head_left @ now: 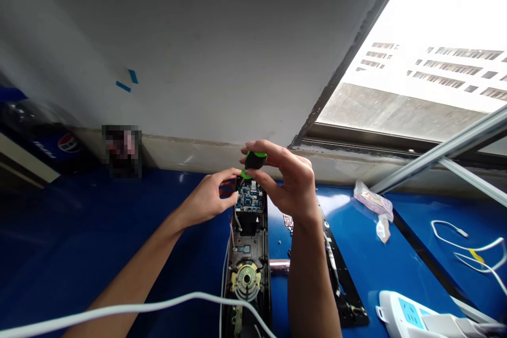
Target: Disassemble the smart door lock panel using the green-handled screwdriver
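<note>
In the head view, my right hand [291, 179] is closed around the black-and-green handle of a screwdriver [255, 161]. The tool is tilted, its lower end over the top of a blue circuit board [249, 202]. Thumb and fingers of my left hand [208, 198] grip the board's left edge, the index fingertip close to the screwdriver's green collar. The board sits at the far end of a long, narrow black housing [257, 245]. Nearer to me in that housing is a round speaker-like part [246, 278] with yellowish mounts. The screwdriver's tip cannot be made out.
Right of the housing lies a long black panel [348, 296] with a cable. A white power strip [396, 311], a coiled white cable [475, 248] and a plastic packet [372, 200] are farther right. One white cable [158, 306] crosses the foreground. A Pepsi bottle [59, 140] is at left.
</note>
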A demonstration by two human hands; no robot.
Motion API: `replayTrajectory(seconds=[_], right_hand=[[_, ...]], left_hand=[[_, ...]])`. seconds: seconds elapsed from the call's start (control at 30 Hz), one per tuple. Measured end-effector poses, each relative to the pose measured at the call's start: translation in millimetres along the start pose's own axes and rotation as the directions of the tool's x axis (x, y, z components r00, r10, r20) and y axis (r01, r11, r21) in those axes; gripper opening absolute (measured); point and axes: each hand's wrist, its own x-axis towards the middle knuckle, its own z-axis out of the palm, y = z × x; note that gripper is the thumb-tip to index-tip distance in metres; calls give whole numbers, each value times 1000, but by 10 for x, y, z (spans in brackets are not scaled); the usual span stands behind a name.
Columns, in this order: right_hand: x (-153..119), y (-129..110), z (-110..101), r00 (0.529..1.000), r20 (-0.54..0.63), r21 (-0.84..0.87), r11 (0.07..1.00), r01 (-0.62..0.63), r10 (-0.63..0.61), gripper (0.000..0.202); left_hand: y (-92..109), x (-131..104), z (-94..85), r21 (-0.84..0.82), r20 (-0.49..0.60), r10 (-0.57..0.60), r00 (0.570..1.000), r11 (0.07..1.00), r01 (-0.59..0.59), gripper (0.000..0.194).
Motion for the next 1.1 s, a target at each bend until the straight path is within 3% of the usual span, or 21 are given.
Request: replayTrajectory(seconds=[0.33,0.6,0.9,1.0,1.1], right_hand=[[5,-19,-13,999,-35,-27,1000,7,-8,45],[-3,-21,-69,993,-39,77,991,-112,115,43],[-36,-161,-222,979,-187,66,996,-63,74,41],[-81,-255,-367,973,-215,51,996,-78,87,41],[-167,-343,-580,974,-114,48,980,-191,196,40]], left_hand=[[-55,10,33,7,-34,-10,999,1000,10,43],[8,2,18,21,-19,-18,1000,1000,18,42],[68,7,-22,79,14,-12,1000,997,11,39],[126,5,-9,190,-18,50,999,981,-45,39],[218,-12,52,382,-95,195,976,913,-145,31]])
